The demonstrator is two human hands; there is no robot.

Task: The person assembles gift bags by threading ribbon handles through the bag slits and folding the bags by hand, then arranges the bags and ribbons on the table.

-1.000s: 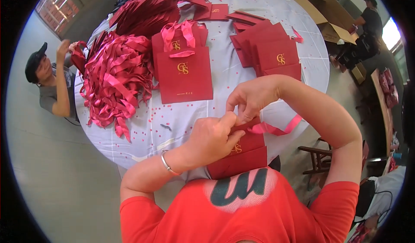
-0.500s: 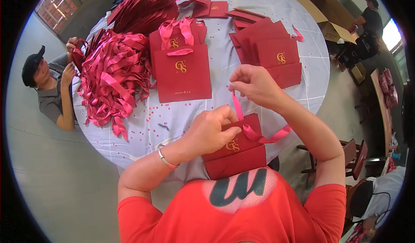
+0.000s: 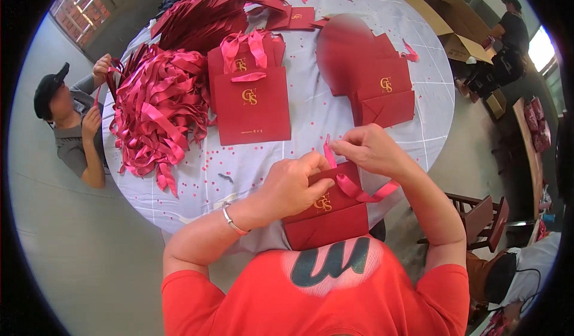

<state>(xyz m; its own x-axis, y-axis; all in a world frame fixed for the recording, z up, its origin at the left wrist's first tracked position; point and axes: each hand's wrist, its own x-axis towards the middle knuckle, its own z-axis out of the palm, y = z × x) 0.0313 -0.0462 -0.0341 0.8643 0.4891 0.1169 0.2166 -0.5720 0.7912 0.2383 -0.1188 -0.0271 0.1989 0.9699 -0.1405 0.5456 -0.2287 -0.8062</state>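
Note:
A small dark-red paper bag [image 3: 327, 225] with a gold emblem lies at the table's near edge, close to my body. My left hand [image 3: 293, 183] is closed on its upper edge, thumb in front and fingers behind. A pink ribbon [image 3: 369, 196] comes out of the bag's front and loops to the right. One ribbon end stands up above the bag's top, and my right hand [image 3: 368, 149] pinches it between thumb and fingertips. The exact contact of the fingertips is partly hidden.
A big heap of pink ribbons [image 3: 158, 112] lies on the left of the round white-clothed table [image 3: 299, 118]. Finished-looking bags with ribbons [image 3: 254, 106] lie beside it; more flat red bags [image 3: 385, 100] are stacked to the right. A co-worker [image 3: 72, 121] handles ribbon at the left.
My right hand has come down toward the bag, and the upright ribbon end now bends beside its fingertips. My left hand keeps its hold on the bag.

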